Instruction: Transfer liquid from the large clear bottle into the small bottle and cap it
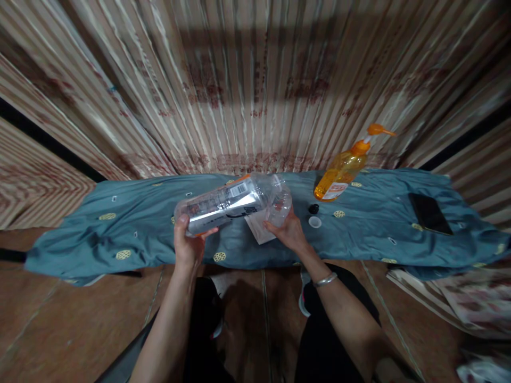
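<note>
My left hand [189,244] is closed around the base end of a large clear plastic bottle [223,205] with a silver label. The bottle lies tilted in the air, its neck pointing right. My right hand [288,231] grips a smaller clear plastic bottle [280,205], held at the large bottle's neck end. Whether the two mouths touch, I cannot tell. Under them, a pale flat packet or paper [261,229] rests on the cloth. Just right of my right hand are a small black cap [314,208] and a white round lid [315,222].
A blue-green patterned cloth [131,229] covers the narrow table. An orange pump bottle [339,173] stands at the back right, and a dark phone-like slab [430,214] lies farther right. Behind the table hangs a striped curtain [255,96].
</note>
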{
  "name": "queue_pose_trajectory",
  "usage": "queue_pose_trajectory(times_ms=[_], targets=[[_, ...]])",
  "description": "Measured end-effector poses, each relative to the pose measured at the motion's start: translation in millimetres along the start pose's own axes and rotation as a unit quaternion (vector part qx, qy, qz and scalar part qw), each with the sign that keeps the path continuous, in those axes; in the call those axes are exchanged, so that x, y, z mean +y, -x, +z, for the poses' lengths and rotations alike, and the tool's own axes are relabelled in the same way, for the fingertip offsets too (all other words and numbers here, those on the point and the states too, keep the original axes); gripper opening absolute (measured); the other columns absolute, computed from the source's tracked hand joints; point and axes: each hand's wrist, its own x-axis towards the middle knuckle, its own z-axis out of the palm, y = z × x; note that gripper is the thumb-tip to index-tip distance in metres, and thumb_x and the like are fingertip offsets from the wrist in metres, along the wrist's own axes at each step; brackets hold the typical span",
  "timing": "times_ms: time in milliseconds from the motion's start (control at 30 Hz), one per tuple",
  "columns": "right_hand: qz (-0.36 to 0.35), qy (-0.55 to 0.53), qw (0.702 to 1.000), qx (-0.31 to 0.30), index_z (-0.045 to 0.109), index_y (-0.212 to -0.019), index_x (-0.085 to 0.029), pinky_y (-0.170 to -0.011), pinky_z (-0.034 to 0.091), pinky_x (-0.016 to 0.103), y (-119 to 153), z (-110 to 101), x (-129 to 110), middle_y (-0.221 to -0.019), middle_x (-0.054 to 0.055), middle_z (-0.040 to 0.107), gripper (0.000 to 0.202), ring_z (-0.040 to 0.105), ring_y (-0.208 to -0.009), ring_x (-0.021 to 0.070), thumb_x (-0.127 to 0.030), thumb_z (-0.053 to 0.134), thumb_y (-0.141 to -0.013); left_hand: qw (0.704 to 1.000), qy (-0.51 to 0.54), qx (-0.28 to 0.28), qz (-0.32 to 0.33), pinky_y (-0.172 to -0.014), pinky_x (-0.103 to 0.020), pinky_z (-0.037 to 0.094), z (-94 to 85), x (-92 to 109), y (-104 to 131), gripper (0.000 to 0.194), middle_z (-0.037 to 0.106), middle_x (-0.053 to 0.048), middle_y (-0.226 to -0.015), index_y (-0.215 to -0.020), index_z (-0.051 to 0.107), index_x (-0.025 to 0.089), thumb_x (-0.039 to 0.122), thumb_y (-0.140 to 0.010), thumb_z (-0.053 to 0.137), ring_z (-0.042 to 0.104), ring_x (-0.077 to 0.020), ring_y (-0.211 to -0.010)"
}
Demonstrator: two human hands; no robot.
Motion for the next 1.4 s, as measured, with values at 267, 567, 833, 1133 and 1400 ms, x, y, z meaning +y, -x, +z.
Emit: queue_pose_trajectory(times_ms=[267,567,833,1133,1400], targets=[[-0.012,0.008,1.0,-0.001,0.055,-0.15,-0.019,-0.108,0.065,0.054,3.0,-0.9,2.3,-0.131,0.014,0.082,0.083,0.081,-0.119,0.0371,-0.042,0.088,-0.077,1.0,0.001,-0.008,0.003,-0.048,-0.025,0.062,-5.2,-2.3,-4.0,0.045,0.083,-0.004,-0.09,-0.092,0.082,0.024,0.06,-0.065,0.088,0.082,-0.0252,-0.077],[-0.011,0.001,1.0,-0.005,0.056,-0.151,-0.019,-0.108,0.065,0.057,3.9,-2.6,-0.1,-0.132,0.016,0.082,0.087,0.081,-0.119,0.0387,-0.042,0.092,-0.076,1.0,-0.003,-0.003,0.005,-0.049,-0.025,0.061,-8.0,-2.9,-8.4,0.049,0.083,-0.007,-0.095,-0.095,0.083,0.022,0.06,-0.065,0.087,0.081,-0.0262,-0.082],[-0.014,-0.009,1.0,-0.005,0.056,-0.151,-0.017,-0.112,0.063,0.057,3.6,-2.5,-0.8,-0.136,0.018,0.08,0.088,0.079,-0.125,0.0385,-0.038,0.093,-0.075,1.0,0.014,-0.005,0.012,-0.041,-0.022,0.056,-5.4,2.7,-8.8,0.039,0.084,-0.002,-0.086,-0.08,0.081,0.026,0.058,-0.06,0.089,0.076,-0.0216,-0.068],[-0.012,0.005,1.0,-0.007,0.054,-0.155,-0.017,-0.108,0.065,0.057,4.1,-2.8,-0.5,-0.131,0.017,0.081,0.092,0.081,-0.119,0.0384,-0.042,0.093,-0.075,1.0,-0.001,-0.015,0.02,-0.043,-0.023,0.058,-8.3,4.6,-9.3,0.044,0.083,-0.005,-0.09,-0.084,0.079,0.025,0.061,-0.061,0.089,0.079,-0.0249,-0.076],[-0.032,0.013,0.999,-0.007,0.054,-0.154,-0.019,-0.113,0.063,0.056,4.1,-2.0,-1.1,-0.137,0.016,0.08,0.088,0.079,-0.126,0.0381,-0.039,0.092,-0.077,0.999,-0.026,-0.035,0.032,-0.052,-0.029,0.065,-9.9,5.4,-9.1,0.053,0.082,-0.008,-0.095,-0.094,0.081,0.024,0.067,-0.064,0.088,0.08,-0.0293,-0.086]])
